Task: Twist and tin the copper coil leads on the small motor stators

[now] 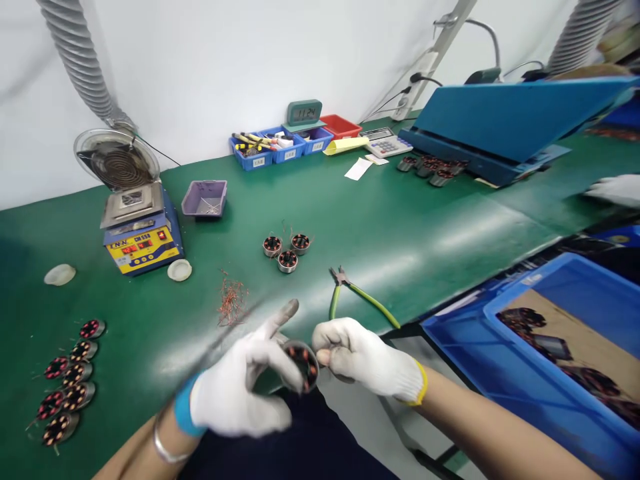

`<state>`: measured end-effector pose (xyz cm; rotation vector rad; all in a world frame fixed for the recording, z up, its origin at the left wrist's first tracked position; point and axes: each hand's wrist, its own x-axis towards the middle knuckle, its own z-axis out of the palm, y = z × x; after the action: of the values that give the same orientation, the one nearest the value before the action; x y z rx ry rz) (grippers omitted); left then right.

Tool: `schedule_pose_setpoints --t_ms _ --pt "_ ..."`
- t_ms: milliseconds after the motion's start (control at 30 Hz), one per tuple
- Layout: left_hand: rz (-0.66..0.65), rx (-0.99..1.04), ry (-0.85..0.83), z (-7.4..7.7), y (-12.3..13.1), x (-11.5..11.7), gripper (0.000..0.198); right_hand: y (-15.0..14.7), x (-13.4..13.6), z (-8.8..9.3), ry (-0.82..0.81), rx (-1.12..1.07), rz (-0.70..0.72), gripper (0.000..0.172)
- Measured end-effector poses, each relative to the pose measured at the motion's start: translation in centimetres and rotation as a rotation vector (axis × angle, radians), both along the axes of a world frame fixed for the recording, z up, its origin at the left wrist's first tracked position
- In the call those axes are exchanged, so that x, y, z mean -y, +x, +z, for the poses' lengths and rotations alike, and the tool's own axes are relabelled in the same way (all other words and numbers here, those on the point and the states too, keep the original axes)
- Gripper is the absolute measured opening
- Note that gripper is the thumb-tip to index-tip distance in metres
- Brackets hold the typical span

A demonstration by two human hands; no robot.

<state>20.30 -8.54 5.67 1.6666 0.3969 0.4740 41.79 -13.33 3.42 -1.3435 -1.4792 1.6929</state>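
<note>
My left hand (pixel 247 383), in a white glove with a blue cuff, grips a motor stator (pixel 304 365). Dark metal forms the stator's ring, with copper windings inside. Against the ring's right side, my right hand (pixel 367 360) is closed in a pinch, in a white glove with a yellow cuff. Whatever its fingers hold is hidden. Green-handled pliers (pixel 340 277) lie open on the green bench (pixel 200 363) beyond my right hand. Three more stators (pixel 287 260) are grouped ahead. A small heap of copper wire scraps (pixel 232 301) lies left of them.
Several stators (pixel 75 373) stand in rows at far left. A blue-yellow solder pot (pixel 143 230) sits behind them, near a purple tray (pixel 205 199). Blue tool bins (pixel 255 153) line the wall. At right are a blue crate (pixel 465 333) with stators and another person's gloved hand (pixel 617 190).
</note>
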Motion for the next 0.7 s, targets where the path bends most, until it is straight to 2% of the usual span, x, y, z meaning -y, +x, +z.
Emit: schedule_pose_setpoints --t_ms 33,67,100,133,200,267,300,333,400,433,467,533,600,667,700 --pt "-0.047 -0.065 0.208 0.7 -0.2 0.3 0.008 0.1 -0.1 0.1 -0.018 -0.027 0.012 0.021" --pt "-0.095 -0.133 0.369 1.1 -0.3 0.6 0.008 0.1 -0.1 0.3 -0.015 -0.025 0.027 0.020" --pt "-0.148 -0.188 0.465 1.3 -0.4 0.8 0.009 0.1 -0.1 0.5 0.002 0.008 0.040 0.018" --pt "-0.190 -0.222 0.481 1.2 -0.5 1.0 0.008 0.0 -0.2 0.8 0.026 0.064 0.051 0.016" --pt "-0.123 -0.234 0.274 0.3 -0.8 0.9 0.017 0.0 -0.1 1.5 0.092 0.178 0.075 0.013" --pt "0.026 -0.232 -0.020 -1.1 -0.8 0.6 0.034 -0.1 0.0 1.9 0.188 0.256 0.093 0.013" --pt "0.062 -0.245 -0.182 -1.8 -0.7 0.4 0.041 -0.1 0.0 2.1 0.256 0.285 0.099 0.014" --pt "0.048 -0.267 -0.341 -2.4 -0.5 0.2 0.046 -0.1 0.1 2.2 0.335 0.314 0.100 0.015" --pt "-0.064 -0.303 -0.617 -3.1 0.1 -0.1 0.046 -0.2 0.3 2.2 0.480 0.403 0.108 0.017" --pt "-0.064 -0.289 -0.726 -3.2 0.3 0.0 0.046 -0.3 0.3 2.2 0.528 0.461 0.117 0.018" --pt "-0.012 -0.240 -0.779 -3.2 0.5 0.0 0.051 -0.4 0.4 2.3 0.546 0.518 0.124 0.018" --pt "0.168 -0.065 -0.700 -2.9 0.4 0.4 0.051 -0.5 0.4 2.3 0.470 0.583 0.109 0.016" --pt "0.287 0.089 -0.497 -2.5 0.1 0.9 0.029 -0.7 0.2 2.4 0.283 0.523 0.073 0.014" --pt "0.376 0.117 -0.295 -2.3 -0.3 1.3 0.026 -0.7 0.1 2.6 0.117 0.391 0.078 0.012" --pt "0.411 0.094 -0.236 -2.2 -0.3 1.4 0.022 -0.7 0.0 2.7 0.084 0.348 0.099 0.011"
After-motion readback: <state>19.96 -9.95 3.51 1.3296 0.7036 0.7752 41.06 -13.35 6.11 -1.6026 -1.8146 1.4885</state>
